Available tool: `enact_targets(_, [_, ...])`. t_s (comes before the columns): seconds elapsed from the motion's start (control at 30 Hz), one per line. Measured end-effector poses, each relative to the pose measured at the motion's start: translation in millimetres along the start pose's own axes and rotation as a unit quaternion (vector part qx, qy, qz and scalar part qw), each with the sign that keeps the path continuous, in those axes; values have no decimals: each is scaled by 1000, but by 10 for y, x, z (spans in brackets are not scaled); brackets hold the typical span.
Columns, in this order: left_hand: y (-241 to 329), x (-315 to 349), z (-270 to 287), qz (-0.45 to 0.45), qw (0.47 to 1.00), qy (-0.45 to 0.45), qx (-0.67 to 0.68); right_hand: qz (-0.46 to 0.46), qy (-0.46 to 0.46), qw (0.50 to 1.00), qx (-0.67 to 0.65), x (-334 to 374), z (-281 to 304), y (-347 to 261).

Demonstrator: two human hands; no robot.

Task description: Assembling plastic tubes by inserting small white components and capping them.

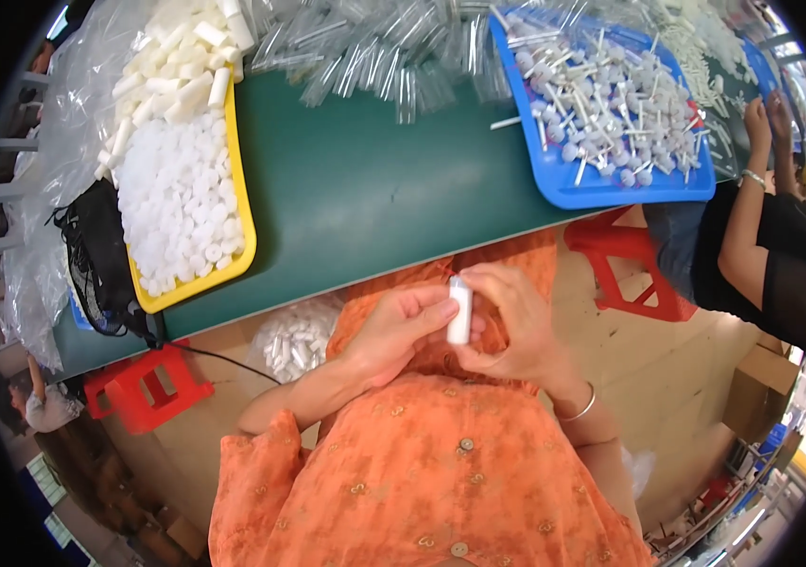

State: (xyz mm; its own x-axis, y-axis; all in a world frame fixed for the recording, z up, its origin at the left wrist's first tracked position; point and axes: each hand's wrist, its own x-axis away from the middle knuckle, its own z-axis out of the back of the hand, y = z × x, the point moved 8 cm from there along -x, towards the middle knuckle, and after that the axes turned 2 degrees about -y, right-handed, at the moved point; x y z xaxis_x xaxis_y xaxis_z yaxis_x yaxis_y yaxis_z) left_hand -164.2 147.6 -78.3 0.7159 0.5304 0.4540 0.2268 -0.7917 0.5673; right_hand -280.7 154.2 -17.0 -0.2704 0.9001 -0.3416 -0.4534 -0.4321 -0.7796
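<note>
Above my lap, in front of the table edge, I hold a small white cylindrical tube [459, 317] roughly upright between both hands. My left hand [401, 326] has its thumb and fingers closed on the tube's left side. My right hand [513, 317] curls round it from the right, with fingers at its greyish top end and the thumb near its lower end. Some fingertips are hidden behind the tube.
On the green table [365, 170] stand a yellow tray [250, 231] of small white pieces and a blue tray [601, 200] of round-headed white sticks. Clear tubes [393, 80] lie at the back. Red stools [149, 386] flank me; another person [771, 255] sits right.
</note>
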Motion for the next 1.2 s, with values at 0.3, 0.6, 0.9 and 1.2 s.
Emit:
enact_targets(0.3, [17, 94, 149, 13, 999, 18, 40, -40, -65, 996, -49, -86, -162, -13])
enact_targets(0.6, [-276, 1348, 2282, 187, 608, 181, -750, -45, 170, 907, 382, -790, 1341, 615])
enact_targets(0.9, [1085, 548, 139, -36, 827, -9, -561, -75, 147, 909, 383, -800, 1274, 847])
enact_targets(1.2, [1751, -566, -1225, -510, 390, 37, -766, -60, 227, 946, 225, -579, 1347, 727])
